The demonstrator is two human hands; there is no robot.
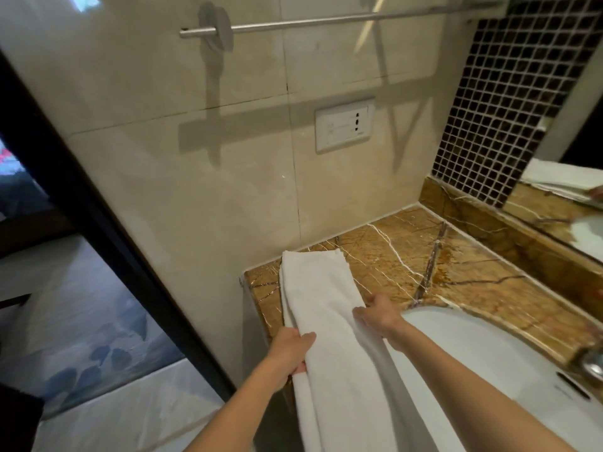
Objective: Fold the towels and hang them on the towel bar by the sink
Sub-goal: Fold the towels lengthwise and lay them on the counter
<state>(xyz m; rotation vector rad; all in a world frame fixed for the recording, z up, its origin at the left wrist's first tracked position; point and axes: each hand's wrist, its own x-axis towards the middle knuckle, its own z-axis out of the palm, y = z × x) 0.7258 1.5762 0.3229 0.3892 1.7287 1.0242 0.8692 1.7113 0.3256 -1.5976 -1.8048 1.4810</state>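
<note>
Shows left forearm [241, 409] and right forearm [473, 383] bare, uncovered from wrist down to the bottom frame edge. Left hand [290, 350], left of the towel [319, 298]: bare, thumb and back of hand in view, fingertips hidden by cloth. Right hand [380, 316], right of the towel: bare, thumb and knuckles in view, nails too small to tell. Slim wrists both sides.
</note>
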